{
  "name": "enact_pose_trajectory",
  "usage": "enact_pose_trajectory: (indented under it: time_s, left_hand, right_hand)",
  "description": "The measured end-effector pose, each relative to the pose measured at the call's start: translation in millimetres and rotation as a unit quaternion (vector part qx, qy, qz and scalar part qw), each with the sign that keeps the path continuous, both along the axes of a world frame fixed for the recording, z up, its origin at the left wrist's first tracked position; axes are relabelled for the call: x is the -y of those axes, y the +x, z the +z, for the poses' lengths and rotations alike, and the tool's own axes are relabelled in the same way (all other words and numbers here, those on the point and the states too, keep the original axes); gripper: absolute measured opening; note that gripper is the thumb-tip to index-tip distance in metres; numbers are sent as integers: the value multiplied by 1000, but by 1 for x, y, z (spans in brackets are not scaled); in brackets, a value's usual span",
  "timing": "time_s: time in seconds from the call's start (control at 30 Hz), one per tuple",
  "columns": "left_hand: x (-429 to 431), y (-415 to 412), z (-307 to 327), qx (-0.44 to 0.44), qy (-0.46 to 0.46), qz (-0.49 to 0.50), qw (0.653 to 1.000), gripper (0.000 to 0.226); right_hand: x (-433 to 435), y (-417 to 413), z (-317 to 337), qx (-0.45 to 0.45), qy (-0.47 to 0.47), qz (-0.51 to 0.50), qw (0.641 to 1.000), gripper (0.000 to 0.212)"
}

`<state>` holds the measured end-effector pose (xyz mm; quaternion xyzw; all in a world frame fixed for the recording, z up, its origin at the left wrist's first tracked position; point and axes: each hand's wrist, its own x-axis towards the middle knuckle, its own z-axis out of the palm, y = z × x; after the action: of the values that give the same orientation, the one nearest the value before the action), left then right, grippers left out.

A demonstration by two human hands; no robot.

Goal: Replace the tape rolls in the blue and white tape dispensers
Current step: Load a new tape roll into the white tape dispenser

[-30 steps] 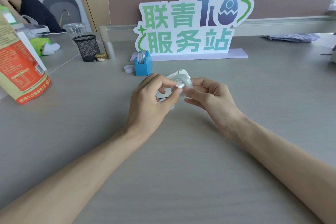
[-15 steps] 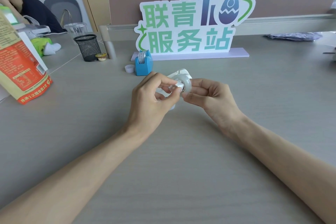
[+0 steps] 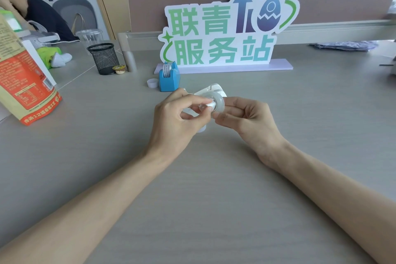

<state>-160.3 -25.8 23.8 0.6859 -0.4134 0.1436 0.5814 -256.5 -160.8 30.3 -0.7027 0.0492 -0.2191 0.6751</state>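
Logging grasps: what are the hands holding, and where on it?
A tape roll: right hand pinches its rim, left hand pinches the white core at its centre.

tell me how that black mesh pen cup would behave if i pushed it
The black mesh pen cup is probably light: open mesh walls, nothing showing above its rim. Pushed low, it would likely slide on the smooth table; pushed near the rim, it might tip and roll.
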Motion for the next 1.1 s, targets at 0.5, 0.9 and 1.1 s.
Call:
enact_pose_trajectory:
  time_s: [0.5, 0.9, 1.1]
  left_hand:
    - [2, 4, -4, 14, 19, 17, 1000, 13]
    - [3, -2, -5, -13, 11, 12, 1000, 11]
    - [1, -6, 2, -93, -4, -19, 996, 17]
  right_hand:
    - [-3, -1, -5, 19, -96, -37, 994, 27]
    - [-5, 4, -11, 21, -178, -70, 981, 18]
    - [-3, 1, -7, 27, -114, -58, 991, 23]
